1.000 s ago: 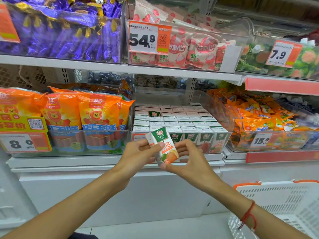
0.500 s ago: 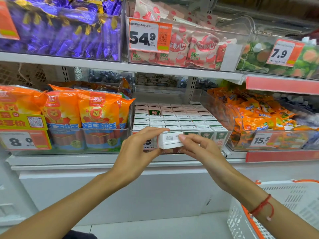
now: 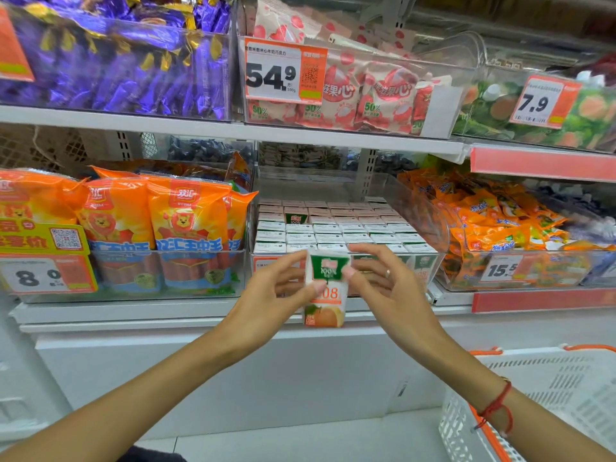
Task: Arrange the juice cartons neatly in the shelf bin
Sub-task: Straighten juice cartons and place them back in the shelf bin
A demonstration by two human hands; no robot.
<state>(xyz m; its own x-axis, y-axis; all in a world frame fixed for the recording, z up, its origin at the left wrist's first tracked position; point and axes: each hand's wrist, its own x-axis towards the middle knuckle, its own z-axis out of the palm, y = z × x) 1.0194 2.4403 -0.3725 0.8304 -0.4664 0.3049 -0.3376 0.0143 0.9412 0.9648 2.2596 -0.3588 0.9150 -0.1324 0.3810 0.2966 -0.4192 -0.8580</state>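
The shelf held a clear bin packed with rows of juice cartons, one sitting higher than the rest near the back left. I held one carton upright just in front of the bin, my left hand pinching its left edge and my right hand pinching its right edge with the other fingers spread. With such a light fingertip hold, I judged it might slip or tilt on entry and knock the front row askew.
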